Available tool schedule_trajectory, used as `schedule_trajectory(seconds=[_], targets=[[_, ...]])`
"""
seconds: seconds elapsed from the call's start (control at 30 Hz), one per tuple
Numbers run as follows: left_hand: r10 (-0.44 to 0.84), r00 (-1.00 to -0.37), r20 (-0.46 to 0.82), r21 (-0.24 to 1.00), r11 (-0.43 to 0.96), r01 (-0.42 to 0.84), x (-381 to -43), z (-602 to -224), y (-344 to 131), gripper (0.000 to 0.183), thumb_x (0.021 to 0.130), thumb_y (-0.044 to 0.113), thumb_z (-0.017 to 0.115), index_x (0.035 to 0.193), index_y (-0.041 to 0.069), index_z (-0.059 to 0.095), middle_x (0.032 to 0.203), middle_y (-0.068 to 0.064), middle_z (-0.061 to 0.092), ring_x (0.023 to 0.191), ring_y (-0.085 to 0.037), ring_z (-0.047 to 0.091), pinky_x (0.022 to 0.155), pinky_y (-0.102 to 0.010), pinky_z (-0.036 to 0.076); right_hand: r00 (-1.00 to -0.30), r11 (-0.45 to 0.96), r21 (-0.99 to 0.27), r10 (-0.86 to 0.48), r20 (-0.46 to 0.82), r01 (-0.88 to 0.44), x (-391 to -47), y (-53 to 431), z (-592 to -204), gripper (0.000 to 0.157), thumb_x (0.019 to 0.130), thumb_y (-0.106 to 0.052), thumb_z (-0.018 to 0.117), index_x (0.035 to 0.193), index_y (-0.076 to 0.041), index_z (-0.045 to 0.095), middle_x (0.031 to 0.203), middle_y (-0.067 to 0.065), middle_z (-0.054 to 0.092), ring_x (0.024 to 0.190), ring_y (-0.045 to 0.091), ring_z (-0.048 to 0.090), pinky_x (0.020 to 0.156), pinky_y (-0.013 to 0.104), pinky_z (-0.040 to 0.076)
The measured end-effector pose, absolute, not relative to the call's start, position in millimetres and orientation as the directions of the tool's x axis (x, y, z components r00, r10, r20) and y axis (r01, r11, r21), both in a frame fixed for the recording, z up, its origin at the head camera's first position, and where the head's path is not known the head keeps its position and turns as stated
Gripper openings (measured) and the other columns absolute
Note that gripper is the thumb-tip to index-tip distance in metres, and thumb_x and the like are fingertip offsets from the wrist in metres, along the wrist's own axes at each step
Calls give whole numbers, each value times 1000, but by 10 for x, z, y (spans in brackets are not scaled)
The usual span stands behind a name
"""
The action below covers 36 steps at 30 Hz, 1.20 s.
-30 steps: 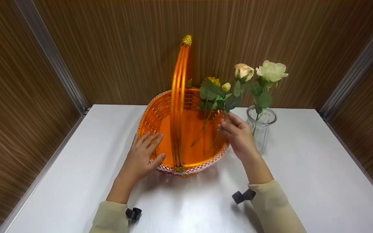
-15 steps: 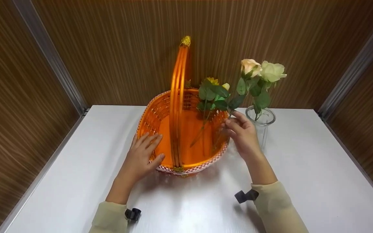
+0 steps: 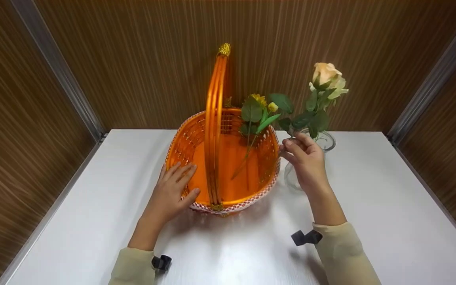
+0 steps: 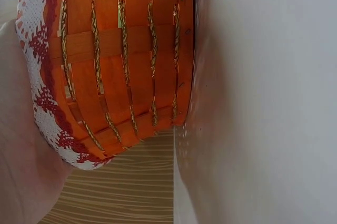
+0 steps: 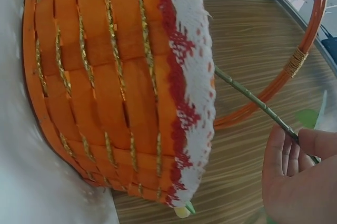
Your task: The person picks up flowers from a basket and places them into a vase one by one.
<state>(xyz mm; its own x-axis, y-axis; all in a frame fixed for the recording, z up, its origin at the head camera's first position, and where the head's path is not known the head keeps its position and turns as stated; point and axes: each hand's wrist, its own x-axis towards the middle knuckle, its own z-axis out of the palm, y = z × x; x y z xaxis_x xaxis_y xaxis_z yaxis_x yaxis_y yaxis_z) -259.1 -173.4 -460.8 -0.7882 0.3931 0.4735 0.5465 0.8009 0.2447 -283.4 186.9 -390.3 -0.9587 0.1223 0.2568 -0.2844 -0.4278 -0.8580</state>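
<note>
My right hand point(image 3: 305, 158) pinches the green stem point(image 5: 253, 98) of a peach rose point(image 3: 325, 73) between thumb and fingers, by the right rim of an orange woven basket point(image 3: 240, 206). In the right wrist view the stem's lower part slants behind the basket's lace-trimmed rim. My left hand point(image 3: 170, 194) rests on the basket's left rim with its fingers spread inside. A yellow flower point(image 3: 257, 99) and a pale yellow bud point(image 3: 272, 107) lean inside the basket at its back right. Behind my right hand stands a glass vase point(image 3: 333, 141), partly hidden, with a cream-white rose point(image 3: 341, 85) in it.
The basket's tall orange handle point(image 3: 217, 91) arches over its middle. Beneath everything is a white table point(image 3: 228, 253), with wood-grain panels point(image 3: 152, 59) at the back and both sides. Metal strips point(image 3: 65, 71) run along the corners.
My right hand has moved right with the peach rose, whose bloom has risen and now overlaps the cream-white rose. My left hand has stayed on the basket rim.
</note>
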Motion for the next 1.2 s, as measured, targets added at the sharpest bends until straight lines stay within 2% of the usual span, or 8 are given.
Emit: schedule_trajectory(seconds=[0.2, 0.5, 0.67, 0.93, 1.2], targets=[[392, -793, 467, 250, 801, 543, -2575, -4603, -1743, 64, 97, 51, 51, 152, 19, 45, 152, -5, 49, 142, -40, 38, 120, -63, 11, -953, -436, -848, 137, 269, -302, -2800, 1924, -3861, 17, 95, 5, 60, 110, -3, 58, 94, 9, 64, 85, 20, 69, 85, 37, 59], [394, -783, 481, 244, 798, 552, -2557, -4593, -1763, 63, 97, 50, 52, 150, 16, 48, 151, -6, 50, 141, -41, 39, 119, -64, 11, -940, -463, -818, 175, 294, -342, -2759, 2039, -3792, 21, 95, 2, 62, 114, 2, 53, 96, 10, 66, 85, 21, 69, 83, 35, 60], [396, -776, 491, 241, 794, 558, -2557, -4595, -1766, 62, 97, 49, 53, 150, 16, 48, 150, -6, 51, 141, -41, 40, 119, -65, 11, -927, -460, -806, 209, 310, -373, -2752, 2122, -3757, 20, 94, 1, 64, 112, 1, 55, 96, 11, 66, 86, 21, 68, 82, 34, 60], [397, -772, 497, 230, 797, 558, -2582, -4601, -1760, 62, 96, 49, 53, 150, 18, 47, 149, -10, 51, 141, -42, 39, 119, -65, 12, -907, -485, -769, 277, 317, -417, -2748, 2252, -3715, 27, 94, 2, 63, 116, 9, 50, 96, 14, 63, 87, 22, 68, 83, 33, 60], [397, -770, 499, 233, 795, 561, -2575, -4604, -1764, 63, 96, 49, 53, 149, 17, 49, 150, -11, 51, 141, -43, 38, 118, -65, 12, -894, -532, -722, 326, 307, -442, -2732, 2369, -3679, 34, 92, 5, 64, 124, 9, 53, 99, 17, 60, 87, 25, 68, 83, 34, 59]])
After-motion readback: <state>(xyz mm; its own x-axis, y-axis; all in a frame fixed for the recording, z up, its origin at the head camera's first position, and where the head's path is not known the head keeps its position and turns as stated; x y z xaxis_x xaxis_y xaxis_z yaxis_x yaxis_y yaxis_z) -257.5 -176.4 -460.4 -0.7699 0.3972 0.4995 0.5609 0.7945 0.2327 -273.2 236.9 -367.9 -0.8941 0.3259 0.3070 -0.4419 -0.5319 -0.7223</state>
